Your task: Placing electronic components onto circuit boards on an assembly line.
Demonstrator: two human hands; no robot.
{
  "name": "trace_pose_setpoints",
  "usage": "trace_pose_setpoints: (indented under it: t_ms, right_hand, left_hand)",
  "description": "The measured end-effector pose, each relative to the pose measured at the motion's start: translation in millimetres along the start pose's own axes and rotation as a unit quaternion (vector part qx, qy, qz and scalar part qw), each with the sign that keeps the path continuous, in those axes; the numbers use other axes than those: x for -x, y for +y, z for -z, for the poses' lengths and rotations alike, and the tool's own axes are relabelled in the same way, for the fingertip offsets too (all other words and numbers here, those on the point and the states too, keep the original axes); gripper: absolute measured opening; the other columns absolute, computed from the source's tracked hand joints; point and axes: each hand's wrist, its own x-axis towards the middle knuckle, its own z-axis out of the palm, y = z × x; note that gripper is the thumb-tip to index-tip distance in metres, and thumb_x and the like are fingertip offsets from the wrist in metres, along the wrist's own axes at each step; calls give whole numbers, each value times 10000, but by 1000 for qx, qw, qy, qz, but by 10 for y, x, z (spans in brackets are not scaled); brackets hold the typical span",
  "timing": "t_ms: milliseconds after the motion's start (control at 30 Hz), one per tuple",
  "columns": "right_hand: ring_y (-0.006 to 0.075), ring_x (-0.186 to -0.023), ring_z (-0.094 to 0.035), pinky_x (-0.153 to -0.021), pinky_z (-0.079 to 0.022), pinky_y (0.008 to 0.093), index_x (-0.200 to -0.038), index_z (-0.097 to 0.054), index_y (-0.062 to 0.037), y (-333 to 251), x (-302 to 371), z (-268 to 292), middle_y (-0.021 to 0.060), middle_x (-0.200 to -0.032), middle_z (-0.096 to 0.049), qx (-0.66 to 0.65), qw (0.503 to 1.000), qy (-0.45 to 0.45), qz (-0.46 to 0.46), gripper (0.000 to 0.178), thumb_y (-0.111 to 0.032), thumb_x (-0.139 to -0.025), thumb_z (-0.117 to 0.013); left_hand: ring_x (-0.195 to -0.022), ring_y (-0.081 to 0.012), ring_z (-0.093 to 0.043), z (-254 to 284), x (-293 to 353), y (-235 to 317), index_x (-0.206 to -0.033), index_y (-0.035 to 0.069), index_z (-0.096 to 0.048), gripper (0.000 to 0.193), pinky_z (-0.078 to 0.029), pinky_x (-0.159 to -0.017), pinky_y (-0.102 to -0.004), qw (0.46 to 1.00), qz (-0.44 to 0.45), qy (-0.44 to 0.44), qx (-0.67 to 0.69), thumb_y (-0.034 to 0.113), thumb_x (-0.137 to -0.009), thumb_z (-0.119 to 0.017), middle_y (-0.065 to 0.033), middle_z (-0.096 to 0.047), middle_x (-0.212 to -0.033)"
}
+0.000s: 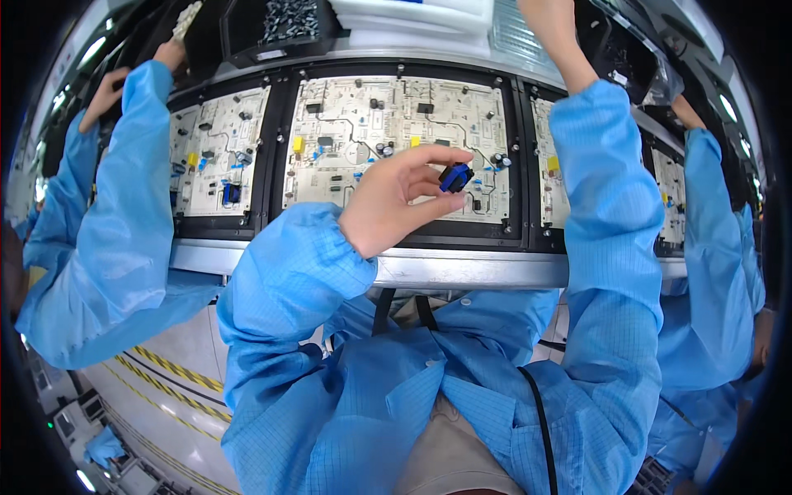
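Observation:
My left hand (404, 194) is over the right half of the middle circuit board (330, 177). Its thumb and fingertips pinch a small blue-and-black transformer-like component (455, 177), which is tilted and held above the board. My right hand (551, 25) reaches far forward past the boards, beside a clear ribbed plastic tray (520, 41). The upper edge of the picture cuts off its fingers, so what they hold or touch is hidden.
Left of the middle board, another board (216, 153) carries a similar blue component (231, 194). A black bin (289, 25) of small dark parts and white foam trays (412, 25) stand behind. Co-workers' blue sleeves flank me at left (124, 190) and right (714, 214). A metal rail (470, 268) runs along the front.

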Motion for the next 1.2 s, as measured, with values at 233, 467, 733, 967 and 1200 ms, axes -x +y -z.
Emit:
trace_pose_setpoints:
  t_ms: [233, 467, 733, 967, 1200]
  right_hand:
    - [434, -833, -606, -769, -498, 488, -844, -640, -28, 1301, 97, 27, 251, -861, -632, 101, 989, -106, 29, 167, -160, -757, -584]
    - [427, -849, -597, -784, -500, 475, -865, -683, -32, 1573, -45, -64, 259, -860, -623, 203, 966, -157, 33, 202, -162, -731, -605]
    - [432, -901, -585, -827, -497, 469, -1001, -669, -43, 1450, 22, 35, 276, -989, -599, 167, 976, -136, -18, 298, -183, -743, -616]
    - [444, -983, -561, -880, -472, 495, -1117, -637, -52, 1586, 44, 72, 275, -1127, -563, 226, 956, -182, -51, 369, -261, -815, -598]
    - [437, -1084, -497, -941, -403, 507, -1130, -620, -28, 1792, 165, -96, 259, -1123, -573, 240, 962, -133, -5, 366, -264, -856, -560]
  left_hand:
    - [-853, -109, -625, -126, -56, -84, -1144, 48, -604, 378, -534, -786, -247, 984, 0, 38, -174, 20, -792, -738, -64, -633, -979]
    - [-767, -154, -605, -243, -150, -119, -1078, 53, -616, 391, -520, -722, -257, 902, -150, 28, -404, 101, -733, -794, -71, -597, -859]
    - [-891, -267, -600, -301, -284, -349, -983, 66, -627, 351, -495, -790, -352, 843, -181, 25, -506, 121, -687, -808, -87, -617, -944]
    - [-1016, -220, -497, -374, -389, -355, -979, 154, -653, 347, -343, -838, -370, 758, -174, 1, -629, 263, -685, -802, -14, -567, -1014]
    - [-1031, -221, -480, -411, -406, -361, -954, 177, -682, 348, -333, -863, -362, 724, -148, 17, -674, 296, -658, -821, 5, -566, -1019]
